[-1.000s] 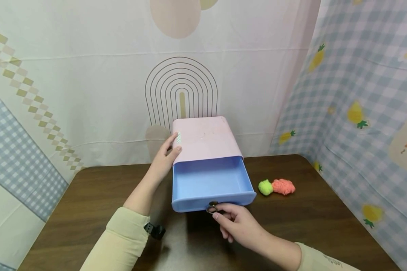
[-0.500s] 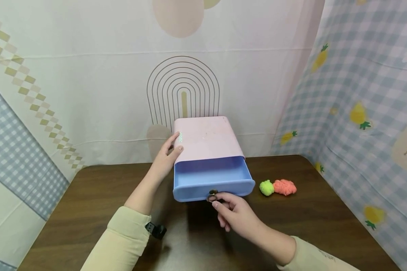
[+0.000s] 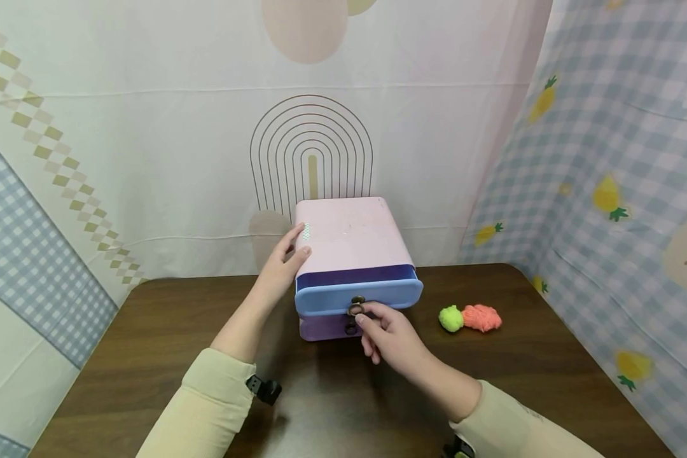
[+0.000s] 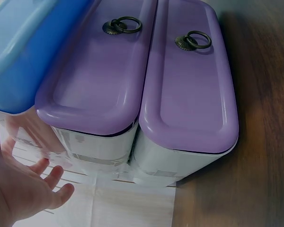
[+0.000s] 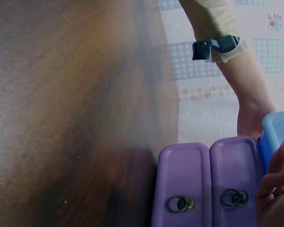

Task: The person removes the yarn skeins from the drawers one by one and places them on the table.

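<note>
A small drawer unit with a pink top stands on the table. Its blue top drawer sticks out a little, a dark gap showing behind its front. My right hand pinches the metal ring pull on that drawer between thumb and forefinger. With fingers spread, my left hand rests against the pink casing's left side. Below the blue drawer, two purple drawers sit closed in the left wrist view, each with its own ring pull.
To the right of the unit, a lime-green fuzzy ball lies against a coral bundle that looks like yarn. The brown wooden table ends at patterned cloth hangings behind and beside it.
My right hand has pushed the blue drawer inward by its ring, from well out to only slightly out. A purple drawer front now shows beneath. My left hand has kept its place.
</note>
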{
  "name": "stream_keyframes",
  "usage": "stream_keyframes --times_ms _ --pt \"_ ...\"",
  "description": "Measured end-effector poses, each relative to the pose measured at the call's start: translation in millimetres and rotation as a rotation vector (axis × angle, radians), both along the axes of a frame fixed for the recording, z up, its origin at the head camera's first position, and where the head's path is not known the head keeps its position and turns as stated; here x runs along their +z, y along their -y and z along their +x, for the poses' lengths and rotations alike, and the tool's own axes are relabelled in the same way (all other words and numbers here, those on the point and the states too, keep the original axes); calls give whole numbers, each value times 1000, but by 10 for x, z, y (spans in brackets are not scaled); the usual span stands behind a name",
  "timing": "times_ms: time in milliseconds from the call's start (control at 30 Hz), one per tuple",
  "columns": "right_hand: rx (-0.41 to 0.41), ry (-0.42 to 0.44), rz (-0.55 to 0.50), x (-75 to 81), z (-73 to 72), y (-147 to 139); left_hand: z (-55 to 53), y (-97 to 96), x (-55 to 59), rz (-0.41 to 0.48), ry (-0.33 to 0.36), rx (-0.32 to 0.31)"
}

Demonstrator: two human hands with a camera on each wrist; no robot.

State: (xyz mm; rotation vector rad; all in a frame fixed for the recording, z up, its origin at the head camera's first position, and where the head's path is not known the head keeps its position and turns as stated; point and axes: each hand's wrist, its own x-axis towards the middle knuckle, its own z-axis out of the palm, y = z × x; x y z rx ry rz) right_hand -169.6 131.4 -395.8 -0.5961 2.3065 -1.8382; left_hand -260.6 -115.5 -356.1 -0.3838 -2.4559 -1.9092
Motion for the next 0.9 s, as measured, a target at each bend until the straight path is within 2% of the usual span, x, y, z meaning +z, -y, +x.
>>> stream_keyframes --times_ms 67,133,233,300,400,467,900 --pt "-7 -1 -2 5 -39 15 -45 11 -62 -8 -12 9" --pt "-16 3 -5 16 -74 28 -53 17 -76 -17 -20 16" --pt "-35 17 -5 25 -127 44 43 -3 37 -28 -16 18" --pt "-47 28 -15 21 -164 56 44 -4 37 -24 -15 18" --pt "-59 39 -22 10 -220 76 29 -2 -2 -27 -32 27" --pt "-62 42 -30 2 -251 89 -47 14 -101 -18 -44 31" --pt "-91 79 -80 13 -313 120 -50 -6 -113 -21 -80 25"
